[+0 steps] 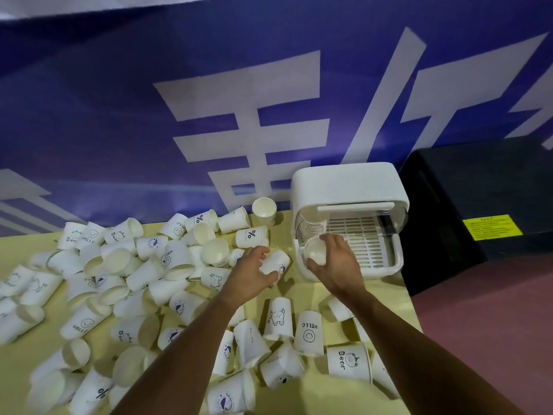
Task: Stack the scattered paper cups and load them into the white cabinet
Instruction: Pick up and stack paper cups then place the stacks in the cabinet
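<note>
**Cups all over the counter, one in each hand**

A big blue banner with white characters hangs behind everything. Below it a pale yellow counter runs across the frame, its left and middle strewn with scattered paper cups, most tipped on their sides, some printed "HELLO" or "Bear".

Just right of centre, the left hand has its fingers curled round a printed cup lying on its side at the edge of the heap. Beside it, the right hand grips a plain cup, mouth towards us, at the front left of the white cabinet. The cabinet's slatted tray shows, and a cup stack stands inside at its left.

Further right sit a black box with a yellow label and reddish floor.
</note>
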